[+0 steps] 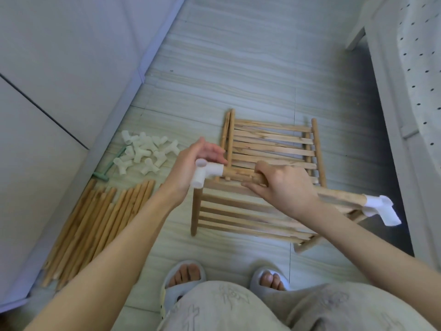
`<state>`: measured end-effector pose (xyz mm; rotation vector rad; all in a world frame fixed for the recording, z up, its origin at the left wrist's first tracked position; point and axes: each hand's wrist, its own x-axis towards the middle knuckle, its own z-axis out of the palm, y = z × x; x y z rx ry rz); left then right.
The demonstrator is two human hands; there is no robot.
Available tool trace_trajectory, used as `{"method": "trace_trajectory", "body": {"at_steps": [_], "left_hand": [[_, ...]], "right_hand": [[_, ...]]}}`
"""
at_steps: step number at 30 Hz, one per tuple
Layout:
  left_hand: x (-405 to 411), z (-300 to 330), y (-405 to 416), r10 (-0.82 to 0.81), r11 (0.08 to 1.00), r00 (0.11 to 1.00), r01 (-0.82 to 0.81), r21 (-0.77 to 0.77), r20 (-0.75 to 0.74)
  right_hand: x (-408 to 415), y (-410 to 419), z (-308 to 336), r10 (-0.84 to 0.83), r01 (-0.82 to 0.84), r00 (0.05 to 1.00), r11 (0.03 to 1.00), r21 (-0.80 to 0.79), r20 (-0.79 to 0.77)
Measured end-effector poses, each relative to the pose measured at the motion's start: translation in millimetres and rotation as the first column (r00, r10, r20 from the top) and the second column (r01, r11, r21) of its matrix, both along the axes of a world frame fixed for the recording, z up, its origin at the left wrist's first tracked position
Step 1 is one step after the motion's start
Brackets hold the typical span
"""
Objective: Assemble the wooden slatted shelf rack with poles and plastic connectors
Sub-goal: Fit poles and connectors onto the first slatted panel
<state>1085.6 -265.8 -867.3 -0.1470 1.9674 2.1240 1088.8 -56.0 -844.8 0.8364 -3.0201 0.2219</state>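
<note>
I hold a wooden pole [241, 175] level above the floor. My right hand [284, 187] grips its middle. My left hand [193, 163] is closed on a white plastic connector [205, 174] fitted on the pole's left end. A second white connector [381, 209] sits on the pole's right end. Below lie two slatted wooden panels: a far panel [272, 142] and a near panel [241, 218], partly hidden by my hands.
A heap of white connectors [145, 151] and a green tool [107, 167] lie at the left by a white cabinet [59, 91]. Several loose poles [95, 225] lie below them. A white dotted bed [410, 91] borders the right. My slippered feet [183, 278] are near.
</note>
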Motion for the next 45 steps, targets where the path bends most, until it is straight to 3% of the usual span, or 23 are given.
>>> {"method": "trace_trajectory", "body": {"at_steps": [3,6,10,15,18,21,23,25,26,27,28,29,30,36,41,45], "left_hand": [[-3.6,-25.8,-6.8,0.057,0.998,0.994,-0.058,0.006,0.097],[13.5,-43.9,-14.2,-0.105,0.989,0.987,0.116,-0.092,0.119],[9.3,-57.7,-13.5,-0.163,0.960,0.985,0.172,-0.223,0.058],[-26.7,-30.1,-8.1,0.066,0.852,0.955,-0.205,-0.481,-0.290],[-47.1,-3.7,-6.2,0.016,0.769,0.917,-0.266,-0.581,-0.399],[-53.0,11.6,-0.7,-0.120,0.558,0.858,-0.357,-0.749,-0.499],[-50.6,9.6,0.8,-0.099,0.417,0.864,-0.415,-0.809,-0.494],[-42.1,-6.7,3.7,0.052,0.359,0.932,-0.352,-0.865,-0.358],[-36.4,-16.1,6.5,0.162,0.436,0.962,-0.268,-0.859,-0.218],[-30.4,-24.2,11.8,0.247,0.590,0.968,-0.176,-0.788,-0.032],[-23.8,-32.8,18.4,0.250,0.747,0.954,-0.080,-0.659,0.168],[-16.5,-40.6,25.5,0.189,0.842,0.926,0.019,-0.539,0.328],[-9.8,-49.7,32.2,0.123,0.871,0.896,0.109,-0.479,0.427],[15.1,-97.2,48.8,0.020,0.741,0.822,0.370,-0.560,0.569],[37.8,-118.5,51.8,0.021,0.706,0.753,0.454,-0.543,0.657],[50.0,-126.7,49.8,0.017,0.725,0.723,0.467,-0.506,0.690]], "right_hand": [[-11.8,5.1,-6.0,-0.030,0.026,0.997,0.998,-0.066,-0.067],[-32.6,14.4,-13.9,-0.060,0.055,0.997,0.994,-0.097,-0.051],[-62.0,19.0,0.0,-0.042,0.034,0.999,0.972,-0.234,-0.029],[-84.3,22.3,23.4,-0.127,0.152,0.988,0.887,-0.435,0.088],[-91.5,34.4,32.9,-0.264,0.363,0.932,0.684,-0.632,0.249],[-83.5,53.5,29.2,-0.368,0.598,0.799,0.401,-0.694,0.476],[-72.2,71.2,19.6,-0.361,0.731,0.672,0.188,-0.655,0.646],[-60.2,90.1,6.1,-0.307,0.828,0.536,0.010,-0.561,0.786],[-54.0,98.8,-2.4,-0.281,0.868,0.463,-0.050,-0.494,0.841],[-47.5,106.4,-12.3,-0.258,0.903,0.387,-0.089,-0.420,0.885],[-41.1,113.1,-23.7,-0.239,0.931,0.313,-0.112,-0.346,0.919],[-34.5,118.9,-36.0,-0.225,0.954,0.246,-0.119,-0.277,0.943],[-27.6,124.2,-48.5,-0.217,0.971,0.182,-0.113,-0.210,0.959],[15.2,143.1,-119.2,-0.165,0.985,-0.121,-0.143,0.098,0.979],[48.6,144.0,-157.0,-0.151,0.967,-0.234,-0.140,0.213,0.961],[57.8,141.5,-169.0,-0.138,0.965,-0.241,-0.140,0.222,0.961]]}}
